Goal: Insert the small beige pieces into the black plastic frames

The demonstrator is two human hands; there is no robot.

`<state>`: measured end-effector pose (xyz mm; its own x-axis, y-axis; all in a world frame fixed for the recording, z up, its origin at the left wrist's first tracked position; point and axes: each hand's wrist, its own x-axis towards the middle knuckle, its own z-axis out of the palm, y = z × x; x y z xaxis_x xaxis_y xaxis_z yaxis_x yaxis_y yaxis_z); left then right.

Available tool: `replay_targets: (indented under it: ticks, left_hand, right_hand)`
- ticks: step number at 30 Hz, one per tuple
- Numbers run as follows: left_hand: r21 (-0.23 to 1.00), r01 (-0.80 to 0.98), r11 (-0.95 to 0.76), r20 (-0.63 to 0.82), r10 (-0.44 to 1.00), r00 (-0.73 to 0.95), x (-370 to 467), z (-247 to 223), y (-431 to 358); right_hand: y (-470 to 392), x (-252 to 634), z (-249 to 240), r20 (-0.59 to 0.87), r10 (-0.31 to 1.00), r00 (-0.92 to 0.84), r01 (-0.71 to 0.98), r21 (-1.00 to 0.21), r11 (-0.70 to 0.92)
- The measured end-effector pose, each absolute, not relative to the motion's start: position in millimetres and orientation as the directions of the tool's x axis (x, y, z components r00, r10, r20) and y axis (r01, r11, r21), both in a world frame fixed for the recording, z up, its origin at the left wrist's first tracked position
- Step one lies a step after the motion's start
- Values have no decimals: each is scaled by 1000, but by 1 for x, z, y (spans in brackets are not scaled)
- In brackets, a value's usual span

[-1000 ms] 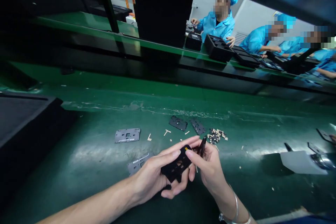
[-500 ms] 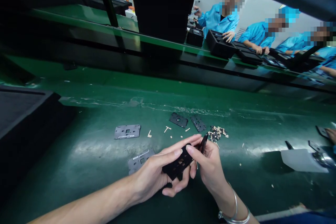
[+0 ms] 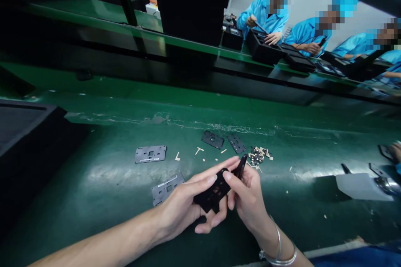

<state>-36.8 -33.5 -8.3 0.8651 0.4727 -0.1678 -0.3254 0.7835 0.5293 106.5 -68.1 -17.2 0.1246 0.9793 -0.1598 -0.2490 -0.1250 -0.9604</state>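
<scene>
My left hand (image 3: 191, 194) is closed round a thin black plastic plate with cutouts (image 3: 213, 192), its thumb lying along the upper face. At the plate's right edge is my right hand (image 3: 249, 187), with the thumb pressing on a corner. A slim, dark, pointed tool (image 3: 241, 167) sticks up from between its fingers; its other end is hidden, so I cannot tell its kind. Under the left wrist a grey plate (image 3: 167, 188) is partly covered. Another grey plate (image 3: 151, 154) lies farther left. Beyond my hands rest two dark plates, one (image 3: 213, 139) left of the other (image 3: 236, 144).
A pile of small black and tan bits (image 3: 260, 155) lies beyond my right hand, with tan scraps (image 3: 199, 150) around. At left stands a black box (image 3: 28, 133). A whitish block with metal parts (image 3: 360, 185) is at right. Co-workers in blue (image 3: 266, 12) sit behind the shelf.
My hands keep nearly the same hold on the plate and the tool. The view has shifted slightly. Across the shelf, one co-worker's raised hand has come down towards a black box.
</scene>
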Motion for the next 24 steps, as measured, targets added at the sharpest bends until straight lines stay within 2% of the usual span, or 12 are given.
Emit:
replay_targets:
  ticks: [7,24]
  left_hand:
    - [444,-353,823,-141,454,880,-38,-10,-34]
    - [471,-347,811,-141,457,878,-36,-10,-36]
  right_hand:
    - [-70,109,-16,-148,985,86,-272,-955,-120]
    - [-70,105,-14,-154,984,92,-310,-943,-119]
